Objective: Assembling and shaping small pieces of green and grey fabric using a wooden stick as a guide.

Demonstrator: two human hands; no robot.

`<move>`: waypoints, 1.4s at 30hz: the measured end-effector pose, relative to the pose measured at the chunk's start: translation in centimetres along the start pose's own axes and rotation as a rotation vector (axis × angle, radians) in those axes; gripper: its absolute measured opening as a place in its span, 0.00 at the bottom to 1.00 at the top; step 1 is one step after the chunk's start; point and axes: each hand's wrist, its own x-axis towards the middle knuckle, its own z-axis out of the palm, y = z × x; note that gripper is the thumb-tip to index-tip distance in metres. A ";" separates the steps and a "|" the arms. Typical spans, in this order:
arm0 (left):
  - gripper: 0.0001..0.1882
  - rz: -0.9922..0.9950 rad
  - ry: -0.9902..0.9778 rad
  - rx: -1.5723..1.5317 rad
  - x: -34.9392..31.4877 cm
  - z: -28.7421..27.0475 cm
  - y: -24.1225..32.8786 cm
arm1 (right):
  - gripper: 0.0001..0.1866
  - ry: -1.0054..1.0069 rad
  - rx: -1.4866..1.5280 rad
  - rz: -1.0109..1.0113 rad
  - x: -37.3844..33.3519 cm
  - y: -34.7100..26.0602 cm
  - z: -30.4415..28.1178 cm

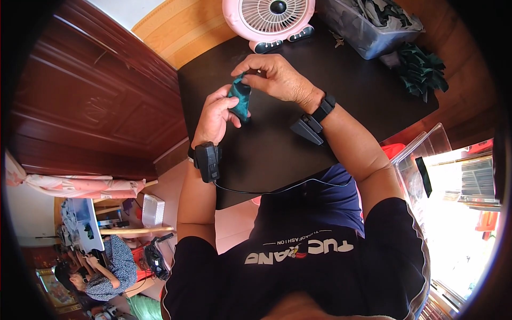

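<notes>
Between my hands, above the dark tabletop, is a small piece of shiny dark green cloth, folded or sewn into a narrow shape. My left hand grips its lower part, thumb across the front and fingers behind. At its top end, my right hand has thumb and forefinger pinched close to the cloth's edge. A tiny pale spot shows by the right fingers, too small to name. Each wrist wears a black strapped device, and a thin cable runs from the left one.
A pink fan stands at the table's far edge. Right of it, a clear plastic bin holds dark and grey cloth pieces. Green cloth pieces are heaped at the far right corner. Another person sits at a table at lower left.
</notes>
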 end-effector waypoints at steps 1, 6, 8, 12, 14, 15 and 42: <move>0.19 0.001 0.003 0.000 0.0 0.0 0.0 | 0.10 0.072 0.107 0.021 0.1 0.1 0.2; 0.19 0.143 0.159 -0.356 0.0 -2.6 -0.2 | 0.13 0.067 -0.314 0.192 0.5 -0.8 -0.8; 0.19 0.163 0.291 -0.496 0.2 -4.2 -0.5 | 0.16 -0.129 -0.933 0.349 -0.3 -0.4 -2.1; 0.19 0.184 0.400 -0.751 0.9 -7.9 -2.6 | 0.13 -0.367 -1.178 0.444 -0.7 0.8 -2.7; 0.20 0.205 0.358 -0.837 1.0 -8.3 -2.9 | 0.11 -0.359 -1.194 0.398 -0.9 1.8 -2.3; 0.20 0.208 0.361 -0.834 0.9 -8.6 -3.0 | 0.10 -0.347 -1.212 0.361 -1.0 2.4 -2.0; 0.25 0.383 0.134 -0.683 0.6 -6.6 -2.3 | 0.04 0.037 -0.628 0.023 -0.9 -1.3 3.3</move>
